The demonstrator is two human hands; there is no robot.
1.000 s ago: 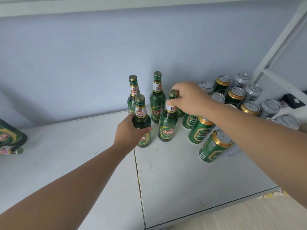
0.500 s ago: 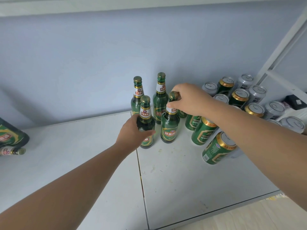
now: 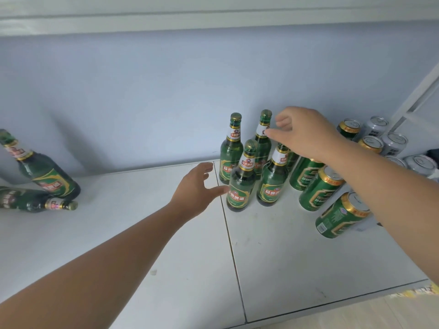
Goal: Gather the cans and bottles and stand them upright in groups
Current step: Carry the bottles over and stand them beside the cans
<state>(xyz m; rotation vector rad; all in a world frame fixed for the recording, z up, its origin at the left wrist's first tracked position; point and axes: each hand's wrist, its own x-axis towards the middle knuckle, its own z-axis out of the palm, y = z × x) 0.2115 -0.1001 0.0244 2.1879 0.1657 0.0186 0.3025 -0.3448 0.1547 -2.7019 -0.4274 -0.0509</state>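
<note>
Four green bottles stood in a tight cluster at the back of the counter (image 3: 142, 233), and both hands held nothing. The job now, by my reading, was to clear out without clipping a neck: tall glass packed this close will topple like skittles. Draw the hands back and up, not sideways. Then go for the lying bottle (image 3: 31, 200) far left, well apart from the group. Take it round the body, not the slippery neck. The bottle over it (image 3: 45, 172) looked tilted, though the wide lens may account for that.

The left grip (image 3: 197, 186) hovered with fingers spread wide, thumb just beside the front-left bottle (image 3: 241, 184); contact I couldn't call. The right grip (image 3: 301, 131) hung above the front-right bottle (image 3: 272, 184), fingers loosely curled, wrist bent down, forearm crossing over the green cans (image 3: 319, 188).
</note>
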